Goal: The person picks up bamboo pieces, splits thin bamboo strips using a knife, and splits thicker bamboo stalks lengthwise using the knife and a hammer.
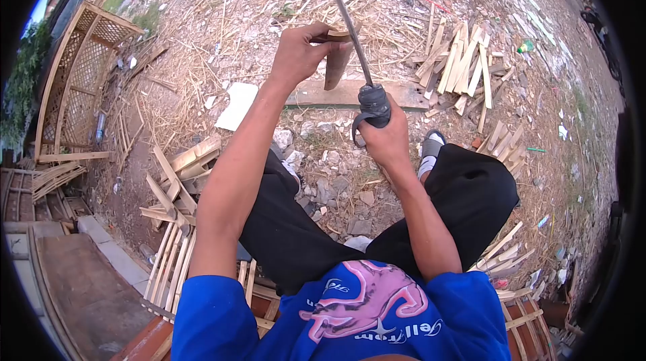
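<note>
My left hand pinches the top end of a short split bamboo piece, which stands nearly upright over a wooden plank on the ground. My right hand is wrapped round the dark, tape-bound handle of a long machete. Its narrow grey blade points away from me and crosses just right of the bamboo piece in this view. Whether the blade touches the bamboo I cannot tell. A loose dark strap hangs beside the handle.
Split bamboo strips lie in piles at the right and by my left leg. A white sheet lies left of the plank. A bamboo lattice frame stands at the far left. Rubble and shavings cover the ground.
</note>
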The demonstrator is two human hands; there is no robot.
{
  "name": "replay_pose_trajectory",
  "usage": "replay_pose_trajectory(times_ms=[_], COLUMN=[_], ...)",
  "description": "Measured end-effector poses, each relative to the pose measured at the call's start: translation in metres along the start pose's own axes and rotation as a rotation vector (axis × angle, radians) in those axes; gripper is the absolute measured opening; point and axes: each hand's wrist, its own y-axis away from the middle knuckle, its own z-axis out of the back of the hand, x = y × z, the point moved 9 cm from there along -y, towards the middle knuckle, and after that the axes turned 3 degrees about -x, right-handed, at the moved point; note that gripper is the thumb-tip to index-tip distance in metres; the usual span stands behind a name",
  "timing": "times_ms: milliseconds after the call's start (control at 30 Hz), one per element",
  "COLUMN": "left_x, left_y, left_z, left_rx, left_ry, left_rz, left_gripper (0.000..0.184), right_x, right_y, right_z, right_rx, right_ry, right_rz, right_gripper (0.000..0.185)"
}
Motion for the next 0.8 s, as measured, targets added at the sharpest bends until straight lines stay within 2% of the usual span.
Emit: replay_pose_trajectory(times_ms=[167, 233, 300, 367, 433, 533, 633, 733, 800], left_x=[-0.033, -0.02, 0.017, 0.04, 0.036, 0.035, 0.043, 0.038, 0.015], left_y=[-0.003, -0.005, -0.003, 0.006, 0.005, 0.001, 0.003, 0.0, -0.004], left_z=[0.019, 0.009, -0.012, -0.031, -0.031, -0.031, -0.031, -0.025, -0.013], left_rx=[-0.086, -0.006, 0.067, 0.183, 0.188, 0.167, 0.153, 0.096, 0.029], left_ry=[0.09, 0.11, 0.121, -0.078, 0.049, 0.05, -0.024, -0.06, -0.021], left_rz=[-0.065, -0.03, 0.054, 0.135, 0.186, 0.152, 0.195, 0.182, 0.098], left_gripper=[0.022, 0.03, 0.039, 0.058, 0.053, 0.043, 0.032, 0.029, 0.029], right_x=[0.029, 0.027, -0.012, -0.018, -0.012, -0.01, -0.012, -0.008, 0.013], right_y=[0.006, 0.006, -0.003, -0.008, -0.007, -0.004, -0.002, -0.004, -0.001], right_z=[0.008, 0.008, -0.002, -0.002, -0.001, 0.0, -0.006, -0.006, -0.001], right_rx=[-0.007, 0.003, 0.021, 0.011, -0.009, 0.021, 0.028, 0.019, 0.006], right_ry=[-0.121, -0.138, -0.066, -0.04, -0.06, 0.02, -0.032, -0.069, -0.071], right_rz=[0.055, 0.056, 0.042, 0.05, 0.058, -0.022, 0.036, 0.023, 0.045], right_gripper=[0.029, 0.028, 0.028, 0.028, 0.028, 0.028, 0.029, 0.028, 0.027])
